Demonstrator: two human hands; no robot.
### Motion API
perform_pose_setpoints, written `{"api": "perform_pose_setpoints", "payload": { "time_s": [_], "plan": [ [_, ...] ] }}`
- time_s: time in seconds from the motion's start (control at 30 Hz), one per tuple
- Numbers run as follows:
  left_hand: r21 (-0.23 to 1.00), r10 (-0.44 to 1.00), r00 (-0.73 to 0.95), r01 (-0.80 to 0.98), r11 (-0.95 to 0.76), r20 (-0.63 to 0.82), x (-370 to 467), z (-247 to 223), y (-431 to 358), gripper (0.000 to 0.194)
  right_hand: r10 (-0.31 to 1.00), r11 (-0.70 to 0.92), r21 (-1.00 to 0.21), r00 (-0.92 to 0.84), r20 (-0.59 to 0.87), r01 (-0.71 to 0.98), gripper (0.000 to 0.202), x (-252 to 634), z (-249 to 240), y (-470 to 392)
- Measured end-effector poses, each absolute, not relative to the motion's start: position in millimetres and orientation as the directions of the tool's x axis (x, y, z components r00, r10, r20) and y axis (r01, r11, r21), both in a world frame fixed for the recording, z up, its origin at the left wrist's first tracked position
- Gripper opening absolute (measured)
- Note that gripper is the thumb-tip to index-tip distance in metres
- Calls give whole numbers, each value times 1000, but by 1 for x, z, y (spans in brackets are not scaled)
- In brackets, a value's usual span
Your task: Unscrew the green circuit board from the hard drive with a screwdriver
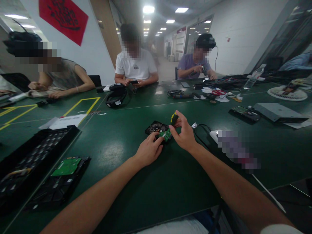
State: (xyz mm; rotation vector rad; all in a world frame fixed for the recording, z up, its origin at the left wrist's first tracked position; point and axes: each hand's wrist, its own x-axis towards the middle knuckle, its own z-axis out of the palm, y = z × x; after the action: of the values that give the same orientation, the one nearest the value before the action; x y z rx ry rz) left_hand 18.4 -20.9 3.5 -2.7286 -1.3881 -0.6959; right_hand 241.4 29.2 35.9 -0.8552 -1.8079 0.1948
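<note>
A hard drive (pixel 156 126) with a green circuit board (pixel 165 134) lies on the table in front of me. My left hand (pixel 149 149) grips its near left side, the fingertips touching the edge of the board. Over the right side of the drive, my right hand (pixel 184 132) holds a small screwdriver (pixel 174 118) by its black and yellow handle, between thumb and fingers. The handle tilts upward; its shaft and tip are too small or hidden to make out.
To the left lie a long black casing (pixel 36 159) and another drive-like unit (pixel 65 167) with a green board. On the right are a power strip (pixel 214 134), a hard drive (pixel 244 114) and a grey metal box (pixel 280 112). Several people sit across the green table (pixel 126 191).
</note>
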Motion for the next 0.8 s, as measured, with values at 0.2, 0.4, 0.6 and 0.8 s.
{"api": "perform_pose_setpoints", "payload": {
  "time_s": [0.2, 0.4, 0.6, 0.8],
  "plan": [
    [198, 759, 519, 759, -621, 393, 18, 3, -20, 37, 648, 725, -523, -185, 739, 449, 70, 242, 35, 29],
    [193, 753, 527, 754, -628, 393, 18, 2, -20, 38, 629, 723, -499, -156, 762, 478, 70, 241, 33, 30],
    [181, 755, 528, 760, -624, 389, 18, 2, -20, 37, 648, 714, -506, -181, 740, 484, 68, 242, 32, 31],
    [180, 753, 527, 759, -626, 394, 18, 3, -20, 38, 651, 712, -514, -176, 738, 478, 69, 241, 33, 29]
  ]
}}
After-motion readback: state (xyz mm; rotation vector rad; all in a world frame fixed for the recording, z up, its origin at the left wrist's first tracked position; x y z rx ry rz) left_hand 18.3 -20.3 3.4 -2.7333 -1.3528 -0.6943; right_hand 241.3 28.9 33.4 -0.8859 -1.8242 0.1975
